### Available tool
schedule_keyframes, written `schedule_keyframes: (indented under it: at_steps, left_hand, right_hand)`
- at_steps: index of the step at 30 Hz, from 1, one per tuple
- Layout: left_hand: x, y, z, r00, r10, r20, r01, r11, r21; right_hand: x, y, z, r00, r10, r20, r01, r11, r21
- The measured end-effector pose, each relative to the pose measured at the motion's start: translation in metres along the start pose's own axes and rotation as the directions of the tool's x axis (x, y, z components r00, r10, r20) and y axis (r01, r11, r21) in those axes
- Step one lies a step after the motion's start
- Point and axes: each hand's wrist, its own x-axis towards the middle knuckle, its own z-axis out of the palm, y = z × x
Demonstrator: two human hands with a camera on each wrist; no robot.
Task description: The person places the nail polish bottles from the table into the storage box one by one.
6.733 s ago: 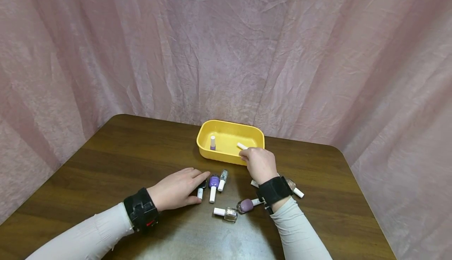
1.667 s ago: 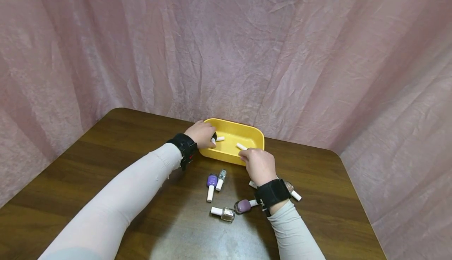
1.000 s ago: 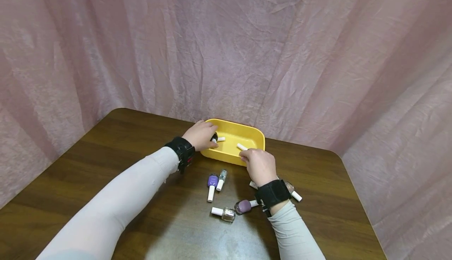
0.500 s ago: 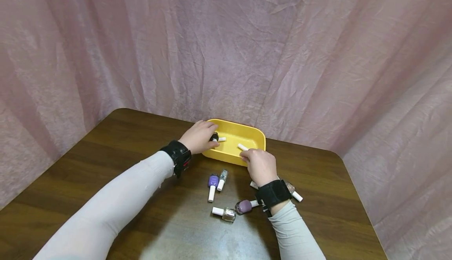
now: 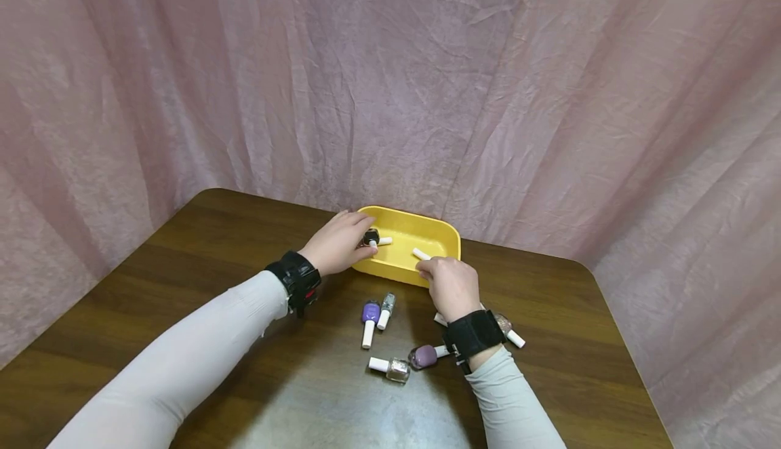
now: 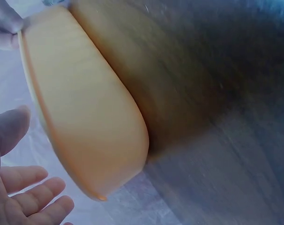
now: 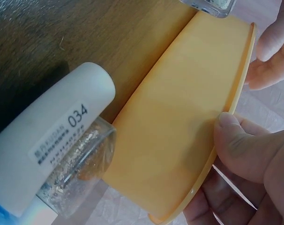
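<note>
My right hand (image 5: 453,287) grips the front right rim of a yellow plastic box (image 5: 390,270), thumb outside and fingers inside in the right wrist view. My left hand (image 5: 335,244) hovers at the box's left end, fingers loosely spread; the left wrist view shows nothing held between thumb and fingers. Just beyond its fingertips a black nail polish bottle (image 5: 371,235) lies in the box, beside a white cap (image 5: 385,241). Another white cap (image 5: 421,254) shows near my right fingers, its bottle hidden.
On the brown table (image 5: 244,245) before the box lie a purple nail polish (image 5: 370,313), a glittery one (image 5: 388,303), a silver glitter one (image 5: 398,370) and a mauve one (image 5: 423,357). More bottles, including a glitter one (image 5: 503,323), lie partly behind my right wrist.
The black nail polish has gone from the table into the box with my left hand. Over the last second that hand has let go and drawn slightly back. My right hand stays on the rim.
</note>
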Motion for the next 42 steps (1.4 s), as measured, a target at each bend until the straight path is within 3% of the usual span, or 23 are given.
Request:
schedule_keyframes:
  at_steps: [9, 22, 31, 42]
  left_hand:
    - [-0.024, 0.007, -0.009, 0.998, 0.023, -0.055, -0.027, 0.997, -0.069]
    - [-0.066, 0.03, -0.006, 0.974, 0.203, -0.101, -0.21, 0.976, -0.058]
    - [-0.079, 0.036, 0.002, 0.968, 0.243, -0.066, -0.247, 0.967, -0.064]
    - [-0.087, 0.047, 0.005, 0.974, 0.224, 0.009, -0.223, 0.971, -0.089]
  right_hand:
    - [0.002, 0.001, 0.0, 1.0, 0.009, 0.014, -0.009, 1.0, 0.009]
    - [0.0, 0.001, 0.0, 1.0, 0.003, 0.001, -0.003, 1.0, 0.012]
    - [0.0, 0.003, 0.0, 1.0, -0.009, -0.01, 0.009, 1.0, 0.02]
    - [0.002, 0.003, 0.0, 1.0, 0.007, 0.01, -0.008, 1.0, 0.029]
